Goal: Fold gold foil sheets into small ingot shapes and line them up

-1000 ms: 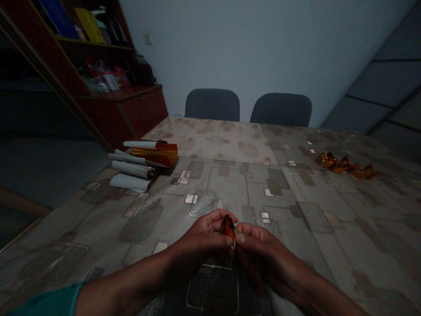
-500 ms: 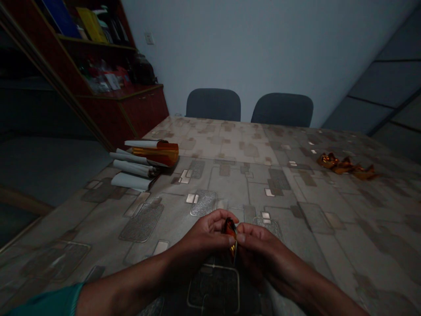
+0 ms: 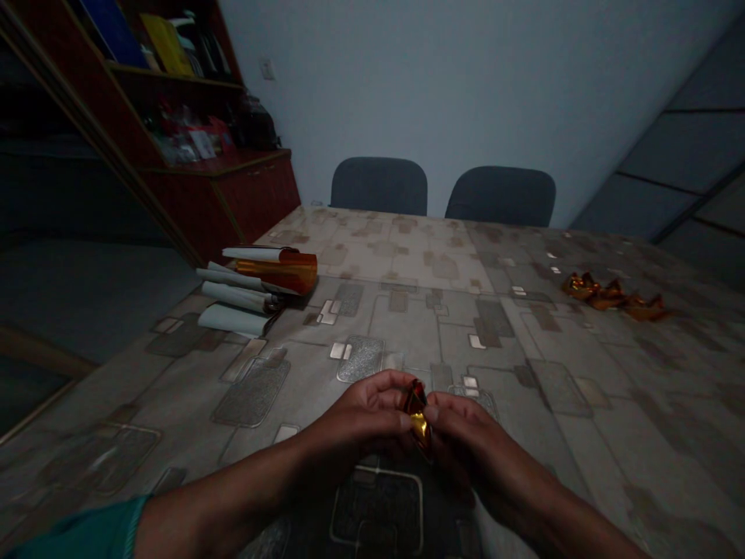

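The room is dim. A pale blue wall [image 3: 436,85] rises ahead of me, with two dark grey chairs [image 3: 378,186] against it, beyond the desk. To the left stands a dark red wooden cabinet [image 3: 256,198], with books [image 3: 110,31] on its upper shelf. The desk [image 3: 640,419] fills most of my view, its cover printed with grey and beige rectangles. Near its left side, rolled white sheets [image 3: 233,299] lie against a roll of amber foil [image 3: 285,273]. Well over to the right sits a row of crumpled orange foil scraps [image 3: 611,295].

Just above the near part of the desk, between my hands, is a small crumpled piece of red and gold foil [image 3: 417,411], creased and shiny, with a bright gold patch facing me. My left grip [image 3: 366,411] and right grip [image 3: 459,431] are both narrow, pinching it from either side (a teal sleeve [image 3: 87,532] shows at my left wrist). My fingers cover part of the foil, and the shadow under my hands hides its lower end.
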### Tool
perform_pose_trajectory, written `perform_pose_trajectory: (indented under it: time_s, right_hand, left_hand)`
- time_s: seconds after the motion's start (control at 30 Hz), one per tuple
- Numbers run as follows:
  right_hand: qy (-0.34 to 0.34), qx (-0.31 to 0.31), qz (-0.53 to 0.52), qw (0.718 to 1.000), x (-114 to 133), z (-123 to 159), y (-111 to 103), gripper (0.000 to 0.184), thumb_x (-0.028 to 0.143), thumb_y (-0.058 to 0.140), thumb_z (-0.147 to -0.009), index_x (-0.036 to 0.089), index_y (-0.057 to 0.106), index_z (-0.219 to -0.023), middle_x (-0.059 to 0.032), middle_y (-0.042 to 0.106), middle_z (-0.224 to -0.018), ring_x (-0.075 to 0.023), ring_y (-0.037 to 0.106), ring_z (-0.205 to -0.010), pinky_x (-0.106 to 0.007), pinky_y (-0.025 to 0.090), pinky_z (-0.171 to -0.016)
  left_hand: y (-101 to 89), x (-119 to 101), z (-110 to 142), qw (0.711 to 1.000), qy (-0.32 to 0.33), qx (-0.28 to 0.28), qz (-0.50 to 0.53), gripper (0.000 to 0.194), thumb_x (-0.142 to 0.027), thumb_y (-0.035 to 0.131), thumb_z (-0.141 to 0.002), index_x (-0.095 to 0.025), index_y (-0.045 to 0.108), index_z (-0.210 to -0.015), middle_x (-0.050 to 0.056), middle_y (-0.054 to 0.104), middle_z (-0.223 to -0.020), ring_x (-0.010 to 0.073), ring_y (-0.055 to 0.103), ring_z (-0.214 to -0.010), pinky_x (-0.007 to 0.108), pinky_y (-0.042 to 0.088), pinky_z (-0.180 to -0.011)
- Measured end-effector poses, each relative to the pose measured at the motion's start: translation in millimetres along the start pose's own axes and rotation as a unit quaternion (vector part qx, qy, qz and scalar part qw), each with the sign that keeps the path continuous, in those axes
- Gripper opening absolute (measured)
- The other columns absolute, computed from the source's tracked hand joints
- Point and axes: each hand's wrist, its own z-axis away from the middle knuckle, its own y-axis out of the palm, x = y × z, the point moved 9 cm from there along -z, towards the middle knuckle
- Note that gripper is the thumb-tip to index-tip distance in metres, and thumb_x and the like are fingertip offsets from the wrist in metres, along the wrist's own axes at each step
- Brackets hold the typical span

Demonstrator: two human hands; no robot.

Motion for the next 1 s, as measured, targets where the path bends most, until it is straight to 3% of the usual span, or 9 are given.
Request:
perform_pose_trajectory:
  time_s: [0.17,0.37,0.6,1.0]
  right_hand:
    - [0.001,0.011,-0.003,1.0,-1.4,-1.2,1.1,0.033,0.047,0.066,-0.086,0.016,0.06,-0.074,0.004,0.049,-0.058,-0.007,0.035,-0.045,-0.02,0.022,-0.041]
    - [0.002,0.001,0.021,1.0,1.3,-0.7,3.5,0.034,0.048,0.068,-0.081,0.016,0.061,-0.075,0.0029,0.05,-0.059,-0.0077,0.036,-0.046,-0.021,0.022,-0.043]
    - [-0.004,0.008,0.019,1.0,-0.1,-1.1,4.4,0.031,0.046,0.067,-0.083,0.015,0.065,-0.081,0.0028,0.05,-0.059,-0.0076,0.037,-0.046,-0.022,0.024,-0.043]
    - [-0.008,0.001,0.011,1.0,0.2,0.0,5.0,0.034,0.046,0.067,-0.085,0.018,0.055,-0.07,0.0016,0.05,-0.061,-0.0083,0.037,-0.049,-0.022,0.023,-0.044]
  left_hand:
    - [-5.3,-0.2,1.8,1.0,-0.018,-0.014,0.01,0.048,-0.022,0.08,-0.069,-0.018,0.06,-0.113,0.004,0.067,-0.095,0.0154,0.065,-0.076,0.026,0.048,-0.067]
    - [-1.0,-3.6,3.6,0.999,-0.016,-0.004,0.032,0.044,-0.016,0.077,-0.071,-0.018,0.062,-0.112,0.002,0.066,-0.092,0.0086,0.06,-0.065,0.02,0.043,-0.061]
    - [-1.1,-2.9,2.8,0.999,-0.02,-0.016,0.035,0.044,-0.017,0.079,-0.069,-0.017,0.062,-0.11,0.002,0.067,-0.094,0.0098,0.062,-0.069,0.021,0.045,-0.064]
    - [1.3,-2.2,0.2,1.0,-0.001,0.011,0.017,0.043,-0.022,0.082,-0.072,-0.016,0.06,-0.109,0.002,0.065,-0.09,0.012,0.063,-0.073,0.021,0.045,-0.063]
